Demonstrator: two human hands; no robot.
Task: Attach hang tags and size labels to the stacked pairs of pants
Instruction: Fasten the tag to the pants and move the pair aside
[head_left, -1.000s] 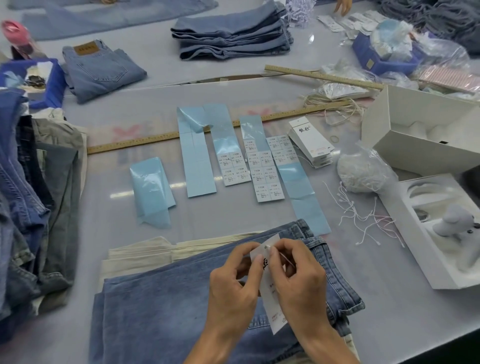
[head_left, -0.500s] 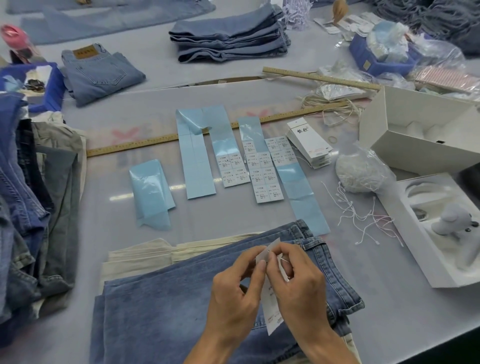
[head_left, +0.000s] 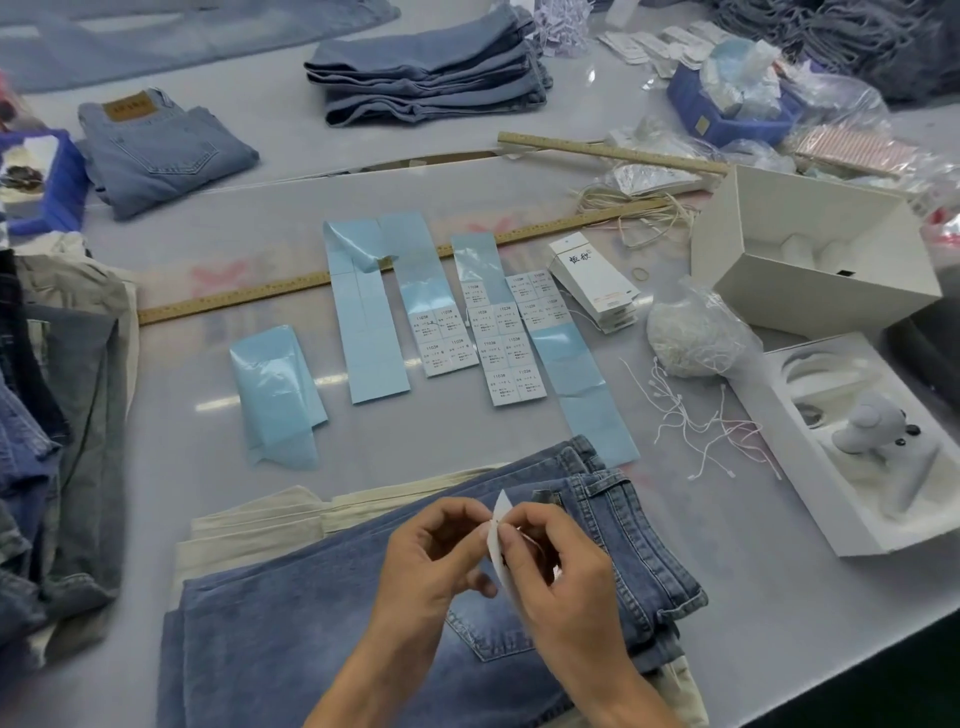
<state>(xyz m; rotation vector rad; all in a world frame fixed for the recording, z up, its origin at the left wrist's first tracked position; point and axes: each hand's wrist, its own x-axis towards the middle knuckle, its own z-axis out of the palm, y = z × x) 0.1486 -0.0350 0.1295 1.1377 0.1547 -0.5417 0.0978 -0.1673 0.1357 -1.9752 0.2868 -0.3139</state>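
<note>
A white hang tag (head_left: 500, 545) stands edge-on between my two hands, above the top pair of blue jeans (head_left: 311, 623). My left hand (head_left: 434, 561) pinches the tag's upper edge with thumb and fingertips. My right hand (head_left: 553, 571) pinches the same edge from the other side, with a thin white string barely showing by its fingers. Cream pants (head_left: 249, 525) lie under the jeans. Blue backing strips with white size labels (head_left: 498, 338) lie beyond. A stack of hang tags (head_left: 595, 283) sits to their right.
Loose white strings (head_left: 696, 421) and a bag of them (head_left: 691, 332) lie right of the labels. Two open white boxes (head_left: 810, 270) (head_left: 883, 452) stand at the right. A wooden ruler (head_left: 234, 299) crosses the table. Piled jeans (head_left: 47, 415) fill the left edge, folded jeans (head_left: 426, 67) the far side.
The tag has turned from facing me to edge-on. Both hands have closed together on its top edge and dropped slightly toward the jeans.
</note>
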